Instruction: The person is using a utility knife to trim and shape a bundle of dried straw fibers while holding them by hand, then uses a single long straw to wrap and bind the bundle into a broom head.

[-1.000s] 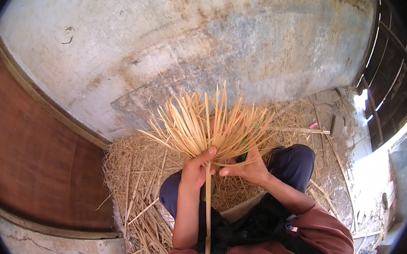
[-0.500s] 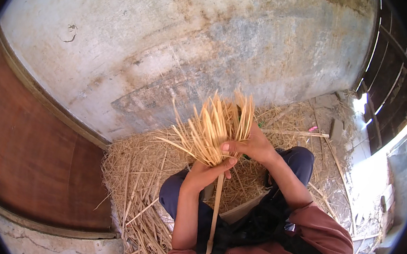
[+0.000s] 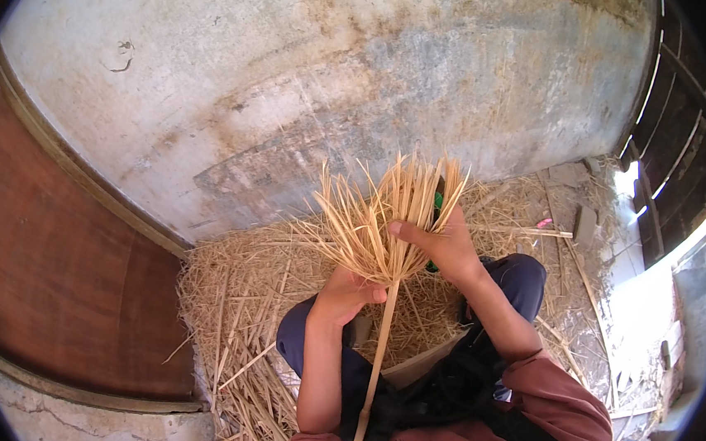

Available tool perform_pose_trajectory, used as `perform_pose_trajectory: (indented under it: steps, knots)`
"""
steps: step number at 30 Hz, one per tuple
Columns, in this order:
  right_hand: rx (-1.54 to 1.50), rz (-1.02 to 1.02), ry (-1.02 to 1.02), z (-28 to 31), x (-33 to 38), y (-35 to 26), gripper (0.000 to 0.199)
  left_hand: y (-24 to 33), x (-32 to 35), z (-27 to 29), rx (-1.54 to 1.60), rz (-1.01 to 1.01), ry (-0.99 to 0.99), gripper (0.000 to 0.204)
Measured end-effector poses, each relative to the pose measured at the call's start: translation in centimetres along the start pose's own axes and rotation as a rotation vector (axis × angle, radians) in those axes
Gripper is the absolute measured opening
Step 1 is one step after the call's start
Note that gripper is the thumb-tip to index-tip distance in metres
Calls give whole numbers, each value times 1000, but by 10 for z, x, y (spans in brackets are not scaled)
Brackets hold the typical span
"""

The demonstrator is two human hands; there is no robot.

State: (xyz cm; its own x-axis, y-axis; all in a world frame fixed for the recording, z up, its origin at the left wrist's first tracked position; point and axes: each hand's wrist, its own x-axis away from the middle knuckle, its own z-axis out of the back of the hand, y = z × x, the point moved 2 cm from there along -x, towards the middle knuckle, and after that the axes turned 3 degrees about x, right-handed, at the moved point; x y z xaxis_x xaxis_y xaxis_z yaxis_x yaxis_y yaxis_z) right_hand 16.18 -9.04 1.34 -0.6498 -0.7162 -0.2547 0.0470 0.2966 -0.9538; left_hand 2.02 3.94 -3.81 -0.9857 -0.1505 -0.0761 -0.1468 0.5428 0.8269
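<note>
I am sitting on a heap of loose straw point(image 3: 234, 288) that is spreading over the ground in front of a stained, pale plaster wall point(image 3: 342, 80), and I am holding a bundle of straw stalks point(image 3: 386, 214) up in front of my chest with both hands. My left hand point(image 3: 346, 291) is curling closed around the narrow neck of the bundle, where the stalks are gathering together, with the thumb pressing against them from the side. My right hand point(image 3: 446, 246) is reaching across the bundle just above the left one, its fingers point(image 3: 408, 231) lying flat over the stalks and closing on them from the right, so the two hands are sitting close together on the same bunch. Above my hands the stalks are fanning outward and upward in a loose spray, their tips pointing toward the wall. A single long flat strip point(image 3: 374, 376) is hanging down from the neck of the bundle, running past my left forearm toward my lap. Something small and green point(image 3: 437, 201) is showing behind the stalks beside my right hand, but I cannot tell what it is. My knees in dark blue trousers point(image 3: 523, 277) are resting on the straw on either side of the bundle, and a reddish-brown wooden panel point(image 3: 50, 269) is curving along my left.
</note>
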Motion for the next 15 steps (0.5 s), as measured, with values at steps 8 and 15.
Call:
perform_pose_trajectory:
  steps: [8, 15]
  knots:
    - [-132, -13, 89, 11, -4, -1, 33, -12, 28, 33, -534, 350, 5, 81]
    - [-103, 7, 89, 12, 1, 0, 34, 9, 20, -15, -540, 298, -96, 45]
